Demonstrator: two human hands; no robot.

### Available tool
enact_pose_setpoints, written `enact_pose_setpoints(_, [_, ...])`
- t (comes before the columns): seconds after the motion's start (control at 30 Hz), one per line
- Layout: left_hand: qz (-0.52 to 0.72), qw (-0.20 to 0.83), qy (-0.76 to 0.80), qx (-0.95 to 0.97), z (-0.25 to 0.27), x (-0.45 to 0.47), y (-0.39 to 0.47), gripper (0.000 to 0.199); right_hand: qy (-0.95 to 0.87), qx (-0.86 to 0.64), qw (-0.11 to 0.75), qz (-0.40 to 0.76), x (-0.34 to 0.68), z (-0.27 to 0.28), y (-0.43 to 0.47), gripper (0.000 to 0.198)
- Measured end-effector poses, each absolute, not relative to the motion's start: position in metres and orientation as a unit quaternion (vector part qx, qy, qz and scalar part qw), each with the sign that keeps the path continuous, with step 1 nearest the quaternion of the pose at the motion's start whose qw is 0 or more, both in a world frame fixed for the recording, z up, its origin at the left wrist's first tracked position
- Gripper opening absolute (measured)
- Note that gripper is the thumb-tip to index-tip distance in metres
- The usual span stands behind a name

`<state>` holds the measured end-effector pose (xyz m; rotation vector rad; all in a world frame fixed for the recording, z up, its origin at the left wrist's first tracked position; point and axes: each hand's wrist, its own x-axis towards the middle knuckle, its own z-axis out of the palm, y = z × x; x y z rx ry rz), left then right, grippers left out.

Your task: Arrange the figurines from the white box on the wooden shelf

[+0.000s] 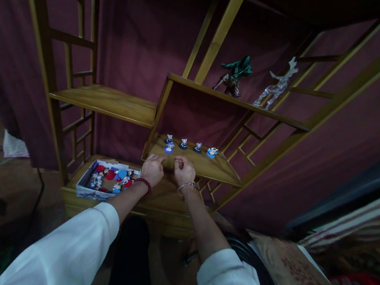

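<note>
My left hand (pixel 153 170) is at the front edge of the lower right shelf (pixel 204 165), its fingers curled together. Close beside it, my right hand (pixel 184 171) is also closed, fingertips bent inward over the same edge. Whatever either hand may hold is hidden. Just beyond my fingers stands a small purple-based figurine (pixel 169 147). Several more stand on that shelf, among them a dark-based figurine (pixel 184 144) and a blue-based figurine (pixel 212 152). Left of my left hand sits an open box (pixel 85 191) of red, blue and white figurines.
On the upper shelf (pixel 274 116) stand a dark green figure statue (pixel 235 76) and a clear deer statue (pixel 275 86). A wooden side shelf (pixel 109 101) is at the left. Slanting wooden posts (pixel 271 156) frame the right side. A patterned board (pixel 295 272) lies at lower right.
</note>
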<state>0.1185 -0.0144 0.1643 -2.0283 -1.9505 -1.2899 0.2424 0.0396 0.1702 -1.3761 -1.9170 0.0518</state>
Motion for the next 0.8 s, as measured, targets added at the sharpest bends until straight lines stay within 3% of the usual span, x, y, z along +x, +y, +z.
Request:
enact_pose_setpoints(0.23, [-0.444,0.008,-0.616,-0.651,0.159,0.119,-0.031,0.036,-0.795,-0.477,0.373,-0.028,0.228,0.163,0.004,0.02])
enact_pose_setpoints(0.4, [-0.454,0.023,-0.591,-0.667,0.153,0.113,-0.047,0.032,-0.828,-0.472,0.303,-0.01,0.21,0.147,-0.022,0.019])
enact_pose_setpoints(0.8, [-0.328,-0.041,-0.714,-0.617,0.108,0.066,-0.074,0.032,-0.866,-0.465,0.167,0.076,0.153,0.103,-0.041,0.026])
